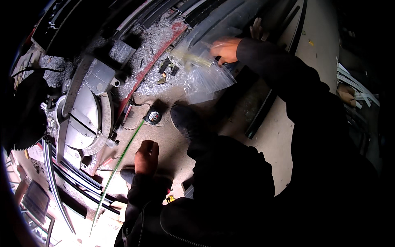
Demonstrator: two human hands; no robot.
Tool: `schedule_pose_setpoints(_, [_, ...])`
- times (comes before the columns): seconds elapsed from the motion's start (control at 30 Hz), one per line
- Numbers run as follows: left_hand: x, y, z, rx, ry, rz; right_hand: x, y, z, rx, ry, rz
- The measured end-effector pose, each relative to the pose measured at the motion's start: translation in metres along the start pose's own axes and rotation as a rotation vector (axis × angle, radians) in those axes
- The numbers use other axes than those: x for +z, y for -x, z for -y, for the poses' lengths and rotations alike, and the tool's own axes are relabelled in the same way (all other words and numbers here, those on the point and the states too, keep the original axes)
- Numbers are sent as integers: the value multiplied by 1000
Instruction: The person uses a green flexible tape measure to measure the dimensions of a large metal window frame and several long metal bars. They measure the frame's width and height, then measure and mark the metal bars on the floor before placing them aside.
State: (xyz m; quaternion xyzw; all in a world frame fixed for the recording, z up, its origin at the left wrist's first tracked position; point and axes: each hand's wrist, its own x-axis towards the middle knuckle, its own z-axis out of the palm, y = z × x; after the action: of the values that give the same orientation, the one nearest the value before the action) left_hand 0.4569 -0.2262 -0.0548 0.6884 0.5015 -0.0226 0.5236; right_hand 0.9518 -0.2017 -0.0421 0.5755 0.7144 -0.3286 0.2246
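My right hand (225,50) reaches out at the upper middle, its fingers curled on a crumpled clear plastic bag (207,82). The bag has a yellowish patch, and what is inside it is hard to make out. Closer in, my left hand (147,157) is closed in a loose fist above the floor; its palm is hidden. Just beyond it lies a black tape measure (152,116), its green blade (119,158) drawn out toward the lower left. Further off, a blurred hand-like shape (256,29) shows; whose it is I cannot tell.
A mitre saw with a round metal turntable (84,117) and toothed blade (31,146) stands at the left. Metal shavings (154,49) cover the floor around a red bar (148,66). Long dark profiles (263,111) lie at right; white strips (358,86) lie beyond.
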Motion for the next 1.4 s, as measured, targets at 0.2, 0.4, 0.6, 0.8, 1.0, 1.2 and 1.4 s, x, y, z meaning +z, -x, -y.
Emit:
schedule_pose_setpoints(0.2, [20,-41,-71,164,7,46,7,26,-1,-59,-4,-164])
schedule_pose_setpoints(0.4, [65,-90,-154,399,-86,-83,-23,33,17,-52,-58,-40])
schedule_pose_setpoints(0.6, [111,-136,-148,293,587,214,-32,36,17,-213,-66,-164])
schedule_pose_setpoints(0.8, [82,-145,-120,-37,941,230,-14,33,8,-171,-72,-157])
schedule_pose_setpoints(1.0, [56,-144,-80,188,468,-29,-23,46,6,-146,-81,-183])
schedule_pose_setpoints(1.2, [55,-127,-115,240,228,-521,-43,58,12,-129,-79,-235])
schedule_pose_setpoints(1.4, [82,-113,-172,230,735,119,-46,62,13,-101,-107,-259])
